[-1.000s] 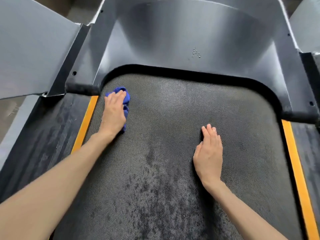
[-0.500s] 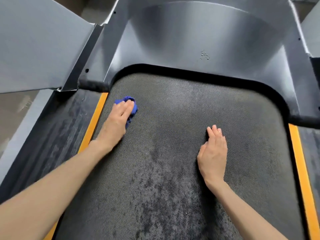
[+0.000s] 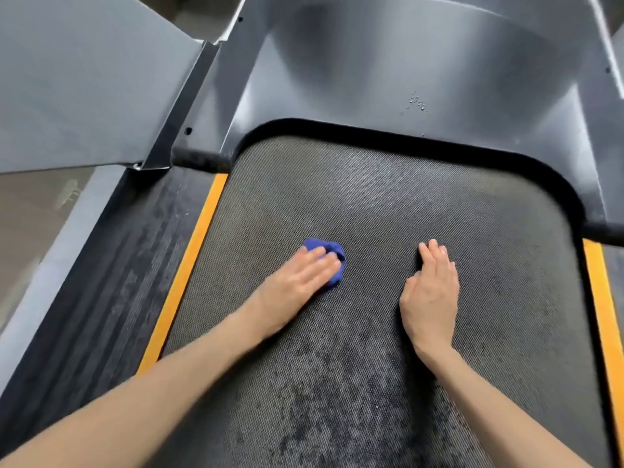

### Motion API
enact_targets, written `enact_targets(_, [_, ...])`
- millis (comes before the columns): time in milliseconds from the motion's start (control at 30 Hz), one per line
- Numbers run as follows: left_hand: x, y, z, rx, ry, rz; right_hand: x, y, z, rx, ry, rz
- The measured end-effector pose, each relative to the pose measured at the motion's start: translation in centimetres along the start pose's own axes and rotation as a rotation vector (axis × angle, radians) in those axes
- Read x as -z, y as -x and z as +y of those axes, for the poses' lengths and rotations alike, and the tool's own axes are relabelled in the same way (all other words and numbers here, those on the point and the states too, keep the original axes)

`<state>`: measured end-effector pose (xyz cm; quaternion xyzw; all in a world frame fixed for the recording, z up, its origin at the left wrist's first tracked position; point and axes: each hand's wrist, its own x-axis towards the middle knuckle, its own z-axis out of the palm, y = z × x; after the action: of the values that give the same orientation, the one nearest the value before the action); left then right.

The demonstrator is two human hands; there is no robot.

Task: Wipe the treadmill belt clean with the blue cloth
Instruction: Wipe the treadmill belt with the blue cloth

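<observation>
The dark textured treadmill belt (image 3: 388, 204) fills the middle of the view, with damp dark blotches toward its near end. A bunched blue cloth (image 3: 332, 256) lies on the belt left of centre. My left hand (image 3: 299, 282) presses down on the cloth with straight fingers and covers most of it; the hand is motion-blurred. My right hand (image 3: 430, 292) rests flat on the belt to the right of the cloth, fingers straight and together, holding nothing.
Orange strips (image 3: 189, 265) (image 3: 601, 319) border the belt on both sides, with black ribbed side rails (image 3: 101, 292) beyond. The grey motor cover (image 3: 422, 72) rises at the far end, with a few water drops on it. A grey upright panel (image 3: 84, 79) stands at far left.
My left hand has slid the blue cloth from the belt's far left corner toward the middle and nearer to me. My right hand has stayed flat in about the same spot.
</observation>
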<state>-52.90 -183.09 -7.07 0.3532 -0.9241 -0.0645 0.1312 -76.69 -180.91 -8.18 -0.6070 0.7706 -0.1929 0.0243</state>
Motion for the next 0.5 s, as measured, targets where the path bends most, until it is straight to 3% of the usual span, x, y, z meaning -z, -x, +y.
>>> enact_targets(100, [0.8, -2.6, -7.3, 0.376, -0.008, 0.066, 0.1, 0.0, 0.0, -0.004, -0.004, 0.001])
enact_targets(200, [1.4, -4.5, -10.3, 0.529, 0.065, 0.067, 0.0, 0.1, -0.1, -0.014, 0.0, -0.002])
enact_targets(300, [1.0, -5.0, -7.3, 0.671, 0.116, 0.163, -0.1, 0.1, -0.1, -0.013, 0.007, -0.009])
enact_targets(367, [-0.8, -4.1, -3.3, 0.539, 0.125, 0.151, -0.1, 0.1, -0.1, -0.007, 0.011, -0.003])
enact_targets(500, [-2.4, -1.4, 3.7, -0.069, -0.01, -0.073, -0.3, 0.0, 0.1, 0.002, 0.025, 0.025])
